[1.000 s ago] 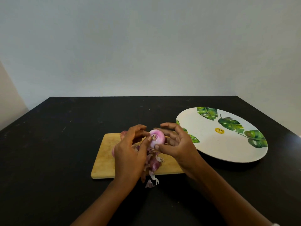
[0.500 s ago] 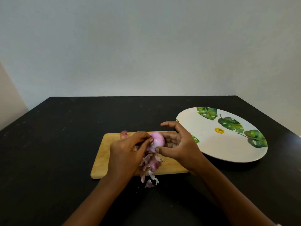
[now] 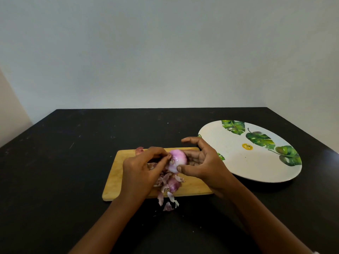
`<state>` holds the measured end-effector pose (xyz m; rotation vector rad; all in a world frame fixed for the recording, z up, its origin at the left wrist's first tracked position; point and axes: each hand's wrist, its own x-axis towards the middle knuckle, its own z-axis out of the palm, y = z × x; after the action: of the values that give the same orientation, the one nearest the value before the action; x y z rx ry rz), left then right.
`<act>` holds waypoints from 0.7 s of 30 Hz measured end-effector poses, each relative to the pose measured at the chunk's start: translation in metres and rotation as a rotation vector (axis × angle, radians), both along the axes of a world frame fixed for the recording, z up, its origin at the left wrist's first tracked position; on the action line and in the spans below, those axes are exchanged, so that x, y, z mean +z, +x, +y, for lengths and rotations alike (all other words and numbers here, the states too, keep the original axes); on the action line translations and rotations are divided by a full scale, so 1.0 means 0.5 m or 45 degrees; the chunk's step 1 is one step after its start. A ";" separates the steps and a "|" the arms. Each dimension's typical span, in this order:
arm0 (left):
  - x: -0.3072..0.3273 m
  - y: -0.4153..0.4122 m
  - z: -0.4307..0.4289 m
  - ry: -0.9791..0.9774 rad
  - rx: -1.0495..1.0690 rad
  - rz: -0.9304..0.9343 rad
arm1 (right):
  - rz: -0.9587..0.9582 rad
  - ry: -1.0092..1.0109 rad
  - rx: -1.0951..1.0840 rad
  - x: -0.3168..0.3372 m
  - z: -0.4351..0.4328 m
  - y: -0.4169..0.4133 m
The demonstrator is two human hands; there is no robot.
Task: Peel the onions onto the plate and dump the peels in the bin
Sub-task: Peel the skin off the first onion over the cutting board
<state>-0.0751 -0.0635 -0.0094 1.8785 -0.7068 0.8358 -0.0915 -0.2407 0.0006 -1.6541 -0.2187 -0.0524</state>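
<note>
A pale pink, mostly skinned onion point(image 3: 177, 159) is held above the wooden cutting board point(image 3: 113, 178). My right hand point(image 3: 202, 163) grips it from the right, thumb under it and fingers curled behind. My left hand point(image 3: 142, 168) pinches at the onion's root end with its fingertips. A heap of purple peels point(image 3: 169, 184) lies on the board below the onion, and a few of them spill over its front edge onto the table. Part of another red onion point(image 3: 139, 150) shows at the board's far edge, behind my left hand. The white plate point(image 3: 238, 162) with green leaf prints sits to the right.
The black table point(image 3: 64, 162) carries the board in the middle and the plate at the right. A plain wall stands behind the table's far edge. No bin is in view.
My left hand has slid left and curled its fingertips in to pinch at the onion's root end. My right hand has kept its grip and turned the onion slightly.
</note>
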 end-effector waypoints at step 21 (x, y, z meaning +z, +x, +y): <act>0.005 -0.002 -0.003 -0.021 0.016 0.223 | 0.092 0.068 -0.021 -0.007 0.004 0.001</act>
<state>-0.0762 -0.0650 -0.0068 1.9159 -0.5781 0.6732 -0.0909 -0.2388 -0.0031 -1.6014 -0.1473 -0.0109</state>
